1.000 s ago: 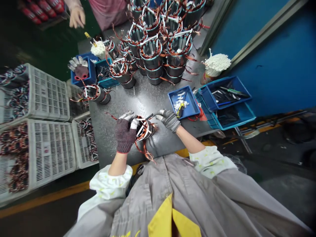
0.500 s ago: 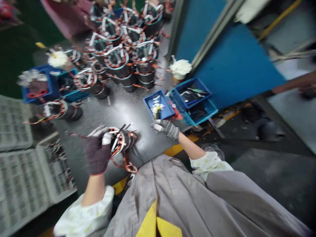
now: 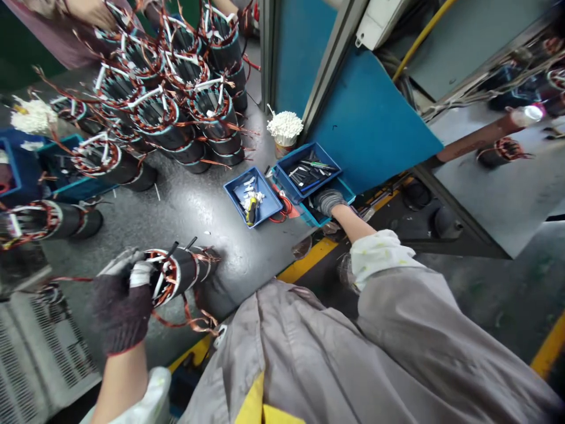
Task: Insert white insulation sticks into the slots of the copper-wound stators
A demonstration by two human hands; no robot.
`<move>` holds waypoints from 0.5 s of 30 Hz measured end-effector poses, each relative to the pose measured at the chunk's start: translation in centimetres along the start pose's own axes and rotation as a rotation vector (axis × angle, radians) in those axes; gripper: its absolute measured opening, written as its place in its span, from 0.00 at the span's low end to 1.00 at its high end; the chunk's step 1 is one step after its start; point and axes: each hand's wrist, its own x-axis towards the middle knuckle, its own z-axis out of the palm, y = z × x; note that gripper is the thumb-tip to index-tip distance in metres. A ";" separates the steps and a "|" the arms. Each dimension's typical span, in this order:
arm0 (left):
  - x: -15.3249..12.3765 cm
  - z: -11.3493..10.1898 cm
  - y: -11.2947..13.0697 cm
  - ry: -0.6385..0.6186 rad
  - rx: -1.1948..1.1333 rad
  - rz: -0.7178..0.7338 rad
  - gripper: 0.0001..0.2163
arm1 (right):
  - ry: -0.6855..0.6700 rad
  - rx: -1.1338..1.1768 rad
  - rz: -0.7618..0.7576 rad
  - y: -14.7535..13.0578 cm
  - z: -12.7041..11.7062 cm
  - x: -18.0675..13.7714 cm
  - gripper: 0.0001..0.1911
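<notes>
My left hand (image 3: pixel 122 297), in a dark glove with pale fingertips, grips the rim of a motor stator (image 3: pixel 180 272) that lies on its side on the grey table (image 3: pixel 207 206). Copper leads trail from the stator toward the table's near edge. My right hand (image 3: pixel 327 200), in a grey glove, is stretched to the right and rests at the lower blue tray (image 3: pixel 334 207), just under the blue tray of dark strips (image 3: pixel 308 169). Its fingers are hidden from me.
Several stacked stators (image 3: pixel 176 88) crowd the back of the table. A small blue tray (image 3: pixel 252 201) holds a yellow-handled screwdriver (image 3: pixel 252 207). A cup of white sticks (image 3: pixel 285 128) stands behind it. A blue panel (image 3: pixel 371 123) rises at right. White crates (image 3: pixel 39 347) sit lower left.
My right hand left the stator and swung right to the blue trays. My head turned right, so the scene slid left. My left hand kept its hold on the stator.
</notes>
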 end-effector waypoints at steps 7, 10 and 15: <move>-0.6 0.4 -0.3 0.081 -0.073 0.059 0.12 | 0.096 0.182 0.000 2.3 -1.5 -5.8 0.19; -0.9 0.6 -0.9 0.095 -0.092 0.056 0.13 | 0.144 0.389 -0.058 -1.4 -0.5 -8.5 0.16; -1.3 0.7 -2.0 0.093 -0.036 0.085 0.12 | 0.084 0.815 -0.355 -15.2 2.4 -11.3 0.18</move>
